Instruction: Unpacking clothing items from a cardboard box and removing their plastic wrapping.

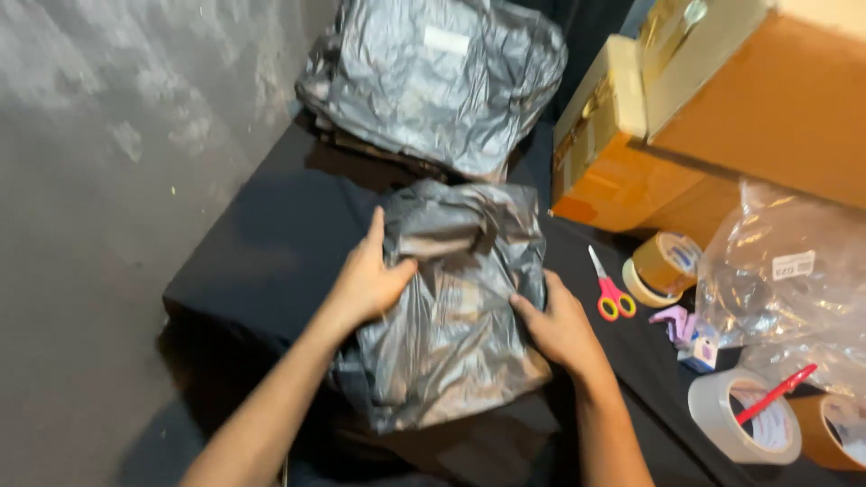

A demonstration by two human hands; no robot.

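Both hands clamp 1 grey plastic parcel (451, 307) mid-desk: left hand (370, 280) on its left side, right hand (559, 329) on its right edge. Another grey parcel with a white label (433, 81) sits at the far edge.

A parcel (451, 307) is placed centrally on the surface (271, 243); a second bag (433, 81) is positioned behind it, scissors (609, 289) and tape rolls (663, 266) to its right.

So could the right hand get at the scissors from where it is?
Probably yes. The right hand rests on the grey bag's edge, and the scissors lie just beside it on bare black cloth, with nothing between; it would have to let go of the bag.
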